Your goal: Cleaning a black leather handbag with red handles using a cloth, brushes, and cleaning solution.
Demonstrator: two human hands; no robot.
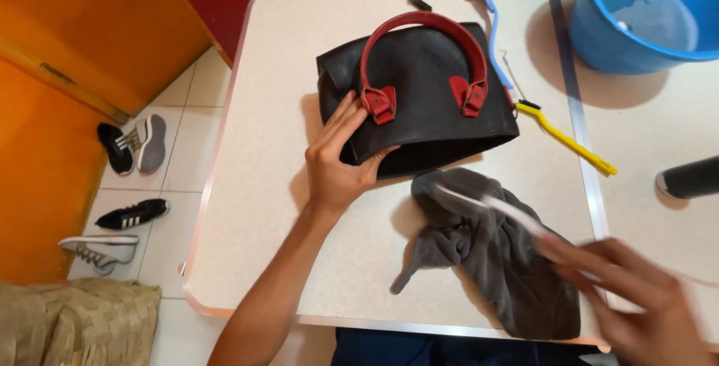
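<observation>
Grey cloth (487, 261) lies crumpled nearest the table (262, 261) edge, where the blurred right hand (636, 299) pinches a white brush (494, 205). The left hand (337, 164) grips the black handbag's (419, 96) rim; brushing looks barely begun. 2 brushes (562, 138) and a blue bucket (599, 44) wait beyond.

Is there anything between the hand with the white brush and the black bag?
Yes. The grey cloth lies on the table between the right hand, which holds the blurred white brush, and the black bag. The left hand already grips the bag.
</observation>
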